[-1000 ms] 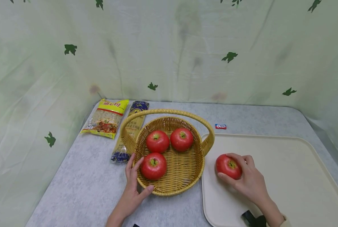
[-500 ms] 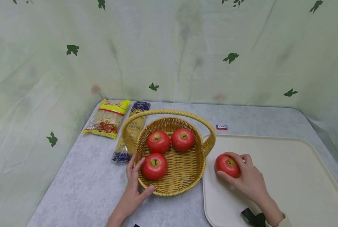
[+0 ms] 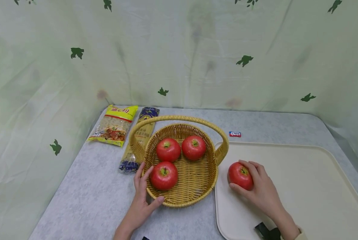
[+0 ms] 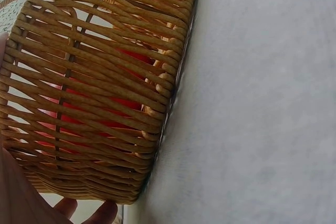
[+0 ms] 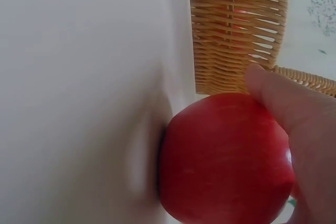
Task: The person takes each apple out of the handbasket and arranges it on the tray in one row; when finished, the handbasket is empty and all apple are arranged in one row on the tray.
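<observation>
My left hand (image 3: pixel 142 200) holds the near left side of a round wicker basket (image 3: pixel 194 186), fingers along the outer wall and thumb at the front rim. Inside the basket are three red apples, one (image 3: pixel 163 175) close to that hand and two more, an apple (image 3: pixel 168 150) and an apple (image 3: pixel 194 147), towards the back. On the cream tray (image 3: pixel 302 186), my right hand (image 3: pixel 264 190) grips another red apple (image 3: pixel 239 175) between thumb and fingers. In the right wrist view, this apple (image 5: pixel 226 161) sits right at the tray's surface, with the thumb (image 5: pixel 278 98) along its side.
Behind the basket's left side lie a yellow-topped bag of pasta (image 3: pixel 114 125) and a long blue-ended spaghetti pack (image 3: pixel 129 163). A small red and blue wrapped piece (image 3: pixel 235 134) lies beyond the tray. The basket's tall handle (image 3: pixel 179 118) arches over it; a leaf-patterned curtain (image 3: pixel 179 60) hangs behind.
The apple in my right hand has shifted very slightly left on the tray, and the fingers have moved a little on it. My left hand and the basket stay put.
</observation>
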A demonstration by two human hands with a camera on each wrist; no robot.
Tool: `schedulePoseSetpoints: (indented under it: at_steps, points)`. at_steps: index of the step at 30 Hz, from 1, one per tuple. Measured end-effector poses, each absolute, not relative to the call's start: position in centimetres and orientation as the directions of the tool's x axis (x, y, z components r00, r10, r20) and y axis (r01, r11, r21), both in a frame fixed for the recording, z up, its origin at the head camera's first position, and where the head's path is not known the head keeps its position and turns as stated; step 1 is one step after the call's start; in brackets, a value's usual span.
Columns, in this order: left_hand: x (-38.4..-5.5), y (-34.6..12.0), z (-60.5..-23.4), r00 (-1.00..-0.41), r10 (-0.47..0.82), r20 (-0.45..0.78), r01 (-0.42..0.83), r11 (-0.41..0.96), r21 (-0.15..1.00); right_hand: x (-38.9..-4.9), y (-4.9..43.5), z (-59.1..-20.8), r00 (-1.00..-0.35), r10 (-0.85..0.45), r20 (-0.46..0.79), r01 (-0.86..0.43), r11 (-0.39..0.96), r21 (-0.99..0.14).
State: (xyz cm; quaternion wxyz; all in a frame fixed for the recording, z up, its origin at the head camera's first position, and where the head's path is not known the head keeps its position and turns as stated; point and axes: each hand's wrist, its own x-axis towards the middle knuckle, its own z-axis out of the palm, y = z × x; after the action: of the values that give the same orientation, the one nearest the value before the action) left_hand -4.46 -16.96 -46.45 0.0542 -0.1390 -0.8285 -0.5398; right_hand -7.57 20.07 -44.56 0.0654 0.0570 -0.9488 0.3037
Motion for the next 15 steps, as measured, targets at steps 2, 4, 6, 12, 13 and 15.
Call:
schedulePoseSetpoints:
  at_steps: [2, 4, 6, 12, 13, 15]
  points:
    - [-4.5, -17.0, -46.5, -0.956, 0.17, 0.24, 0.288, 0.375, 0.881, -7.5, 20.1, -44.7, -0.979, -0.076, 0.192, -0.174, 0.799, -0.576]
    - [-4.5, -17.0, -46.4, -0.957, 0.169, 0.236, 0.284, 0.37, 0.885, -7.4, 20.1, -44.7, -0.969, -0.08, 0.232, -0.203, 0.79, -0.579]
    - [-4.5, -16.9, -46.5, -0.958, 0.166, 0.235, 0.281, 0.365, 0.888, -7.4, 20.0, -44.6, -0.958, -0.081, 0.275, -0.233, 0.779, -0.582]
    - [-4.6, -16.9, -46.5, -0.96, 0.16, 0.228, 0.272, 0.357, 0.894, -7.1, 19.5, -43.6, -0.912, -0.1, 0.398, -0.339, 0.73, -0.594]
    - [-4.6, -16.9, -46.5, -0.961, 0.159, 0.225, 0.268, 0.356, 0.895, -7.0, 19.4, -43.3, -0.901, -0.108, 0.421, -0.363, 0.72, -0.591]
    - [-4.6, -16.9, -46.6, -0.964, 0.153, 0.216, 0.257, 0.355, 0.899, -6.9, 19.2, -42.9, -0.876, -0.126, 0.465, -0.409, 0.705, -0.579]
